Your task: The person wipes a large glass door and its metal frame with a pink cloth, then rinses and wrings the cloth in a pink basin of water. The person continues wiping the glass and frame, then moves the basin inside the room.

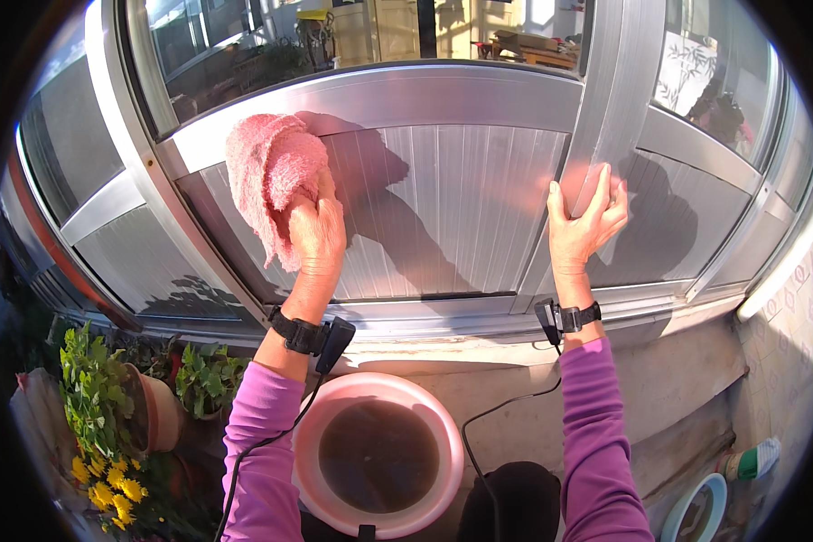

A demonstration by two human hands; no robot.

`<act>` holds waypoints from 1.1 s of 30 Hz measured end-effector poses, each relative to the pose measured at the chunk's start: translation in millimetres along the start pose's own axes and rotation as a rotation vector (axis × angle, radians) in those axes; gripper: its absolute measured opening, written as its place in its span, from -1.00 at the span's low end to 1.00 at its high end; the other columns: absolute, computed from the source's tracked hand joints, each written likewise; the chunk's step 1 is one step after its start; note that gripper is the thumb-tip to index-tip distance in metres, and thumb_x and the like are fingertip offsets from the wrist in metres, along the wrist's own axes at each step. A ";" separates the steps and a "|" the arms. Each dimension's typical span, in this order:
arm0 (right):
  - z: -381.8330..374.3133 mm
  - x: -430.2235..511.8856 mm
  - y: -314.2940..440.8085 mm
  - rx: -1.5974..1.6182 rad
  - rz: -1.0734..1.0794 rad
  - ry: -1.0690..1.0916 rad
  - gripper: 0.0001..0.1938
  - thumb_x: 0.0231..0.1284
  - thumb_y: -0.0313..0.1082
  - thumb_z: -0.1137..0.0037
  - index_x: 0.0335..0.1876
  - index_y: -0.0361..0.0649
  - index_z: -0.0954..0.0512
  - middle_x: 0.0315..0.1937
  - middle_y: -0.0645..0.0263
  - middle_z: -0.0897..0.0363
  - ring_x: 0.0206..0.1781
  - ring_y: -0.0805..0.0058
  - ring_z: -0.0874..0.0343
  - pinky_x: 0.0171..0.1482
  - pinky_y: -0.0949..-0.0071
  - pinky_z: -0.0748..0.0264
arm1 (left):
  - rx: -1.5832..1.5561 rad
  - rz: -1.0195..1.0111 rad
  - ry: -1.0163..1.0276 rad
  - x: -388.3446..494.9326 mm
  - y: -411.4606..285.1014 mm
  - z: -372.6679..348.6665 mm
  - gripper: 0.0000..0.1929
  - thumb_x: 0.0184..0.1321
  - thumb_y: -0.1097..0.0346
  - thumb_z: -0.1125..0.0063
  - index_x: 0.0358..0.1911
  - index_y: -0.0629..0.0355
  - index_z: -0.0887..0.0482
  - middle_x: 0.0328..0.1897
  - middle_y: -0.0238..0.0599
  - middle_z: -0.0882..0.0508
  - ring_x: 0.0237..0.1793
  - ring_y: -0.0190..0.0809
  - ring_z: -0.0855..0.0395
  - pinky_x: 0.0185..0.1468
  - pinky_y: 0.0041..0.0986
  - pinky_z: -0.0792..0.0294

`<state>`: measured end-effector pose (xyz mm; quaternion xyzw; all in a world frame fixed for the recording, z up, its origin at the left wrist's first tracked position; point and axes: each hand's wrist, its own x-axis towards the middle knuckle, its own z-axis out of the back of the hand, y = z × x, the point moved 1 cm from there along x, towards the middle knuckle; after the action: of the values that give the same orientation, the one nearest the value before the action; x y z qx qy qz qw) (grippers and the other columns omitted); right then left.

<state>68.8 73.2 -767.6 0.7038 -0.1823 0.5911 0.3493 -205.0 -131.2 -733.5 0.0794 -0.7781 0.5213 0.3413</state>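
My left hand [317,229] grips a bunched pink terry cloth [264,169] in front of the left side of a ribbed metal door panel [461,203]. The cloth overlaps the silver rail [433,98] below the glass. My right hand [586,223] holds nothing, its fingers spread at the upright metal post [599,101]; whether they touch it is unclear. Below and between my arms stands a pink basin [447,467] of murky brown water [379,457]. A black strap with a small device and cable circles each wrist.
Potted plants [159,413] and yellow flowers [118,491] crowd the lower left. On the lower right are stone steps [684,420], a light blue basin [711,488] and a green-and-white container [752,461]. Glass panes [366,34] rise above the metal panels. Cables hang from both wrists.
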 end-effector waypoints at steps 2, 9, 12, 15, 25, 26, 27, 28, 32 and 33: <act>-0.6 1.0 0.3 0.019 -0.007 -0.016 -0.08 -0.11 0.02 -0.56 0.46 -0.03 -0.36 0.36 0.00 -0.17 0.35 0.05 -0.25 0.33 0.01 -0.20 | 0.292 -0.100 0.062 -17.5 9.6 -22.1 -0.64 0.47 0.06 -0.09 -0.32 0.25 -0.60 -0.51 -0.39 -0.55 -0.56 -0.38 -0.55 -0.53 -0.49 -0.31; 3.3 3.1 3.5 0.027 -0.007 -0.017 -0.07 -0.13 -0.13 -0.59 0.47 -0.09 -0.34 0.33 0.06 -0.21 0.30 0.10 -0.28 0.31 0.07 -0.22 | 0.706 -0.745 0.262 -80.7 6.9 -101.2 -0.72 0.26 0.31 -0.22 0.01 0.22 -0.67 -0.08 0.03 -0.71 0.01 0.23 -0.65 0.07 -0.01 -0.44; 4.4 2.5 2.3 0.054 -0.020 -0.012 -0.07 -0.10 -0.06 -0.55 0.49 -0.02 -0.32 0.32 0.07 -0.18 0.29 0.07 -0.26 0.32 0.05 -0.19 | 0.729 -0.944 0.438 -98.0 -9.5 -139.1 -0.60 0.21 0.28 -0.24 0.15 0.12 -0.62 0.13 0.06 -0.62 0.21 0.18 -0.53 0.28 -0.05 -0.35; 1.9 2.2 -4.1 0.166 -0.127 0.062 -0.08 -0.03 0.00 -0.48 0.52 0.05 -0.28 0.34 0.10 -0.14 0.31 0.06 -0.23 0.35 0.04 -0.16 | 0.372 -0.631 0.580 -98.2 -21.1 -159.7 -0.48 0.24 0.17 -0.28 0.27 0.08 -0.52 0.30 0.01 -0.53 0.35 0.10 -0.44 0.43 -0.06 -0.24; -0.3 0.0 -3.9 0.033 -0.020 -0.042 -0.15 0.05 0.20 -0.39 0.49 0.14 -0.33 0.38 -0.12 -0.20 0.30 -0.09 -0.28 0.28 -0.05 -0.27 | -0.226 0.144 0.957 -94.3 22.5 -108.7 -0.47 0.44 0.09 0.00 0.44 0.00 -0.35 0.49 -0.17 -0.40 0.50 -0.03 -0.30 0.60 -0.21 -0.04; 0.1 0.1 -3.0 0.027 -0.032 -0.031 -0.19 0.11 0.16 -0.36 0.50 0.15 -0.32 0.39 -0.09 -0.19 0.31 -0.09 -0.27 0.29 -0.06 -0.25 | -0.063 -0.019 0.937 -87.7 15.2 -110.1 -0.46 0.39 0.08 -0.05 0.41 -0.01 -0.39 0.46 -0.15 -0.43 0.48 -0.03 -0.33 0.59 -0.20 -0.05; 0.6 0.6 -2.8 0.022 -0.044 -0.030 -0.20 0.12 0.15 -0.35 0.50 0.15 -0.32 0.38 -0.09 -0.18 0.32 -0.09 -0.26 0.30 -0.06 -0.25 | 0.100 -0.180 0.910 -79.7 4.1 -112.4 -0.45 0.35 0.07 -0.11 0.39 -0.01 -0.43 0.44 -0.13 -0.47 0.45 -0.02 -0.37 0.59 -0.19 -0.07; 1.2 1.5 -3.1 0.011 -0.069 -0.006 -0.21 0.13 0.14 -0.35 0.49 0.16 -0.32 0.38 -0.08 -0.18 0.33 -0.08 -0.26 0.31 -0.05 -0.24 | 0.262 -0.335 0.874 -72.1 -9.7 -115.3 -0.44 0.31 0.06 -0.17 0.37 -0.02 -0.46 0.41 -0.10 -0.51 0.43 -0.01 -0.40 0.58 -0.17 -0.08; 3.5 2.7 -3.5 0.088 -0.133 0.069 -0.33 0.23 -0.08 -0.30 0.48 0.17 -0.35 0.30 0.14 -0.24 0.32 0.08 -0.28 0.35 0.07 -0.21 | 0.708 -0.978 0.657 -58.5 -54.3 -140.4 -0.31 0.04 0.01 -0.37 0.31 -0.01 -0.53 0.38 -0.09 -0.52 0.38 0.10 -0.44 0.53 -0.15 -0.14; 3.8 2.6 -3.2 0.082 -0.140 0.069 -0.35 0.26 -0.15 -0.29 0.47 0.15 -0.35 0.26 0.20 -0.28 0.29 0.15 -0.30 0.34 0.10 -0.23 | 0.700 -1.002 0.618 -60.9 -57.3 -144.7 -0.31 0.05 0.01 -0.36 0.31 0.00 -0.53 0.38 -0.11 -0.51 0.38 0.11 -0.44 0.53 -0.16 -0.14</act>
<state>74.3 73.2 -766.2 0.7076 -0.0963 0.5961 0.3670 -66.7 -45.6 -695.1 0.3833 -0.2999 0.5199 0.7020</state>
